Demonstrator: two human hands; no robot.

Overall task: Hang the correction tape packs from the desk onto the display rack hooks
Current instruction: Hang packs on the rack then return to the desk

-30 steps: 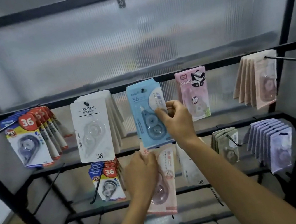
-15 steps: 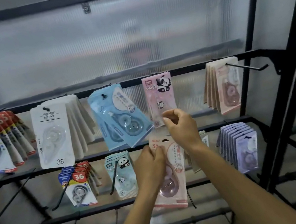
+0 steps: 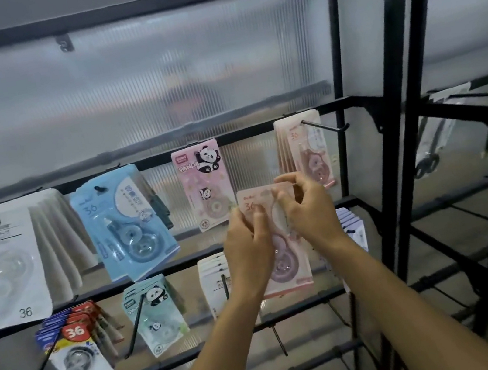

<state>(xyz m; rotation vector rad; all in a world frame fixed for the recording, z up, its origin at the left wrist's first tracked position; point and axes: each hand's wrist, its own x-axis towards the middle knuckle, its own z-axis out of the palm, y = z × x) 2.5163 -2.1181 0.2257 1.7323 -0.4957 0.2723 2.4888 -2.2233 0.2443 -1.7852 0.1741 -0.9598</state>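
A black metal display rack (image 3: 355,148) is standing in front of a ribbed translucent plastic wall panel (image 3: 132,90), with a second black frame adjoining it on the right. Nearest the camera, two bare forearms are reaching up and forward. The left hand (image 3: 247,245) is gripping the left edge of a pale pink carded correction tape pack (image 3: 283,261), thumb lying across its front by the printed "36". The right hand (image 3: 307,206) is pinching the pack's top right corner, fingers curled round the card edge. The pack is being held upright in the air in front of the middle rail, between the two rows of hooks and touching none of them.

Behind and below the hands, the lower row is carrying a red-and-blue "36" pack stack (image 3: 77,349), a mint green panda pack stack (image 3: 156,314), a white pack stack (image 3: 215,282) and a lilac pack stack (image 3: 353,228).

Farther back, the upper row is showing a white "36" pack stack (image 3: 9,266), a light blue pack stack (image 3: 124,223) hanging tilted, a pink panda pack (image 3: 202,185), and a stack of pale pink packs (image 3: 304,149) on a black wire hook (image 3: 326,126) whose tip is projecting free. These hanging pink packs appear to match the held one.
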